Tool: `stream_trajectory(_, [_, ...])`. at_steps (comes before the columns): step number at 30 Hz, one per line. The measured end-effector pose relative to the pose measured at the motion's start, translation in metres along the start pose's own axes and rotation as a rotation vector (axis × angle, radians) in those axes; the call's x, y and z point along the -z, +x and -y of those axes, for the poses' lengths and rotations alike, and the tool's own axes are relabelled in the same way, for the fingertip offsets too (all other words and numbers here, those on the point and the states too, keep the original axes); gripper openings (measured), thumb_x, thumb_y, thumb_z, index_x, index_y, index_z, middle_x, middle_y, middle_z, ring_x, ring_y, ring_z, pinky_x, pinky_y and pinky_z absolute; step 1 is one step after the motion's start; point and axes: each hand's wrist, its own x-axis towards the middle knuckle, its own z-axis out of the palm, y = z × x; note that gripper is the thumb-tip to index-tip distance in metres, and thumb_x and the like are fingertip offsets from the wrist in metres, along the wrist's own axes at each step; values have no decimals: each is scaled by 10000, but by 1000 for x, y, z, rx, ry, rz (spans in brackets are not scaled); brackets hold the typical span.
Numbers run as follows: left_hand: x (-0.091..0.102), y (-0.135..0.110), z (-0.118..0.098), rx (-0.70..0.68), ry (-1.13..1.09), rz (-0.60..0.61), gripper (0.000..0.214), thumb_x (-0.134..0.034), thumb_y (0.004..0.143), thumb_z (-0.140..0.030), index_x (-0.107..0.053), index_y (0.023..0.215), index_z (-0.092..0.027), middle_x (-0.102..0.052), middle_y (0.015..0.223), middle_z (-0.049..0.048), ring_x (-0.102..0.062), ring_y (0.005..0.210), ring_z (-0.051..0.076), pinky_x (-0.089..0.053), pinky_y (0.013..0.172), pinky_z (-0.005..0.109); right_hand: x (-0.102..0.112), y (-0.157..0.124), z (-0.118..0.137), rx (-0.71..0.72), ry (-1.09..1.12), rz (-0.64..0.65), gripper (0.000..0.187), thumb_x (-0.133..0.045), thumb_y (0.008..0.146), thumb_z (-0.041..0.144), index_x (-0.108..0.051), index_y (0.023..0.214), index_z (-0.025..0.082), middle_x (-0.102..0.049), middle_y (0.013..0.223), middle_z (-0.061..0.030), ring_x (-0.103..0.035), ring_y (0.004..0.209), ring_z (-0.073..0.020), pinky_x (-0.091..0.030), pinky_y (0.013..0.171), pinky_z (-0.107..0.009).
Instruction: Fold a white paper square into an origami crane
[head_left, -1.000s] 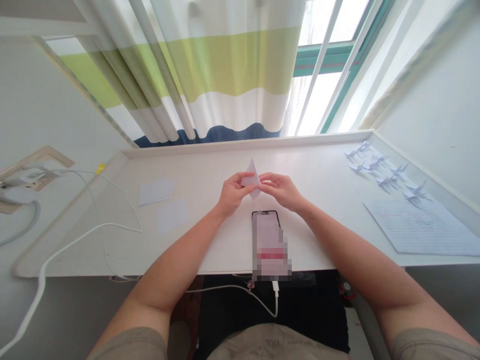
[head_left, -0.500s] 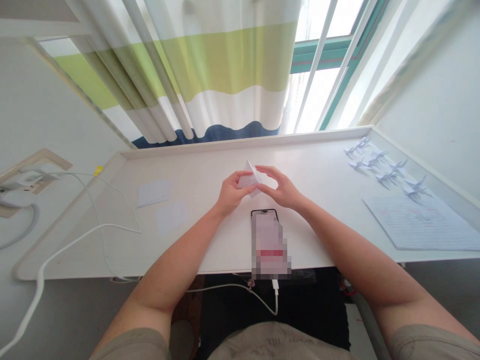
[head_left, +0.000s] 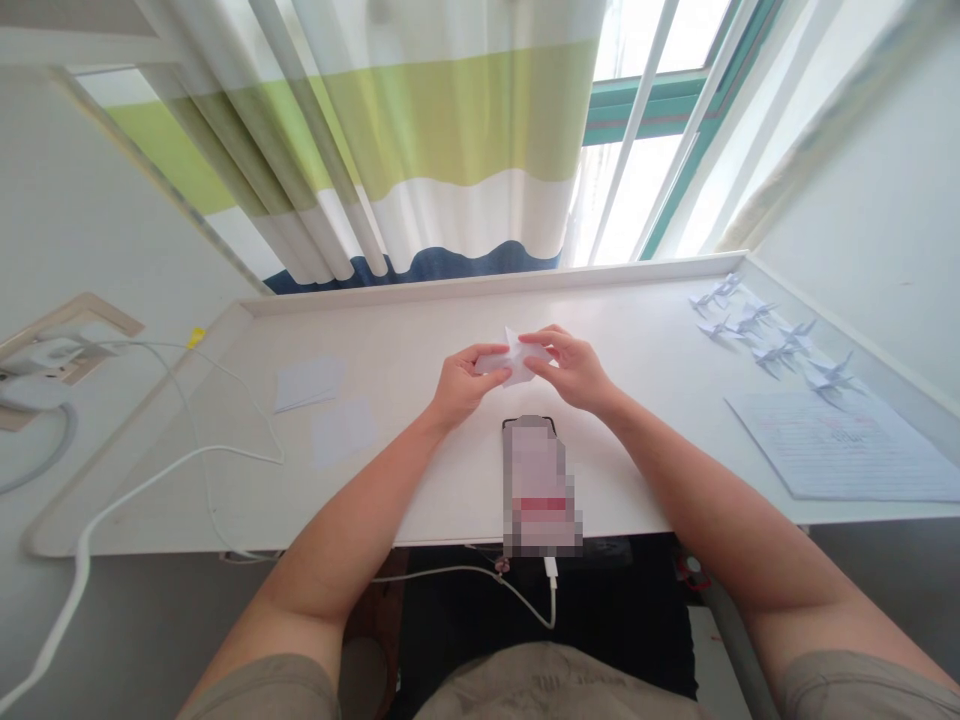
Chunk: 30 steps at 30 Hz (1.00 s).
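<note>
Between my two hands, above the middle of the white desk, is a folded piece of white paper with a point sticking up. My left hand pinches its left side between thumb and fingers. On the opposite side my right hand grips the right part, thumb in front and fingers behind. The exact folds are too pale and small to make out. Just below the hands lies a phone with a blurred screen, a white cable plugged into its lower end.
Several folded paper cranes stand at the desk's right side, behind a lined sheet with writing. Loose white paper squares lie on the left. White cables run from a wall socket across the desk's left edge.
My right hand has shifted slightly right and closed on the paper's right part, which now spreads wider. The left hand has hardly moved.
</note>
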Motion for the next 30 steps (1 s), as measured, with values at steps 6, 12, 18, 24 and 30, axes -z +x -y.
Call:
stream_trajectory(6, [4,0,0,1,77,56,421,-989,714,-343,-826,1072,-192,-821,994,65,-759,895,214,-600,874,373,2,0,-3,-21,-31,70,291,-828,903,564,-779,984,289,-663,989,-42,-664,958,-243,-595,1008,-544])
stream_trajectory(12, [5,0,-5,-4,66,131,465,-987,730,-356,-803,1127,-199,-788,950,40,-714,841,171,-581,812,322,9,0,-1,-22,-68,198,295,-762,960,577,-815,1076,311,-649,990,-46,-669,995,-250,-587,1033,-539])
stream_trajectory(18, [4,-1,0,6,61,153,488,-969,769,-438,-792,1159,-206,-778,932,32,-703,821,165,-574,817,329,11,1,5,41,-141,163,276,-788,938,570,-809,928,295,-725,1134,-81,-670,1144,-304,-512,1118,-566])
stream_trajectory(24, [3,1,7,-43,130,128,471,-935,802,-509,-775,1142,-225,-771,969,28,-702,898,174,-547,854,316,8,-1,6,-82,-27,245,354,-756,956,617,-802,1040,276,-818,1047,-51,-737,1012,-270,-553,1070,-540])
stream_trajectory(30, [-1,0,8,-92,102,86,476,-944,774,-560,-704,1027,-236,-681,984,12,-642,915,166,-524,807,286,4,-1,7,-45,-51,166,390,-776,929,653,-796,951,264,-817,992,-50,-733,981,-267,-559,1065,-542])
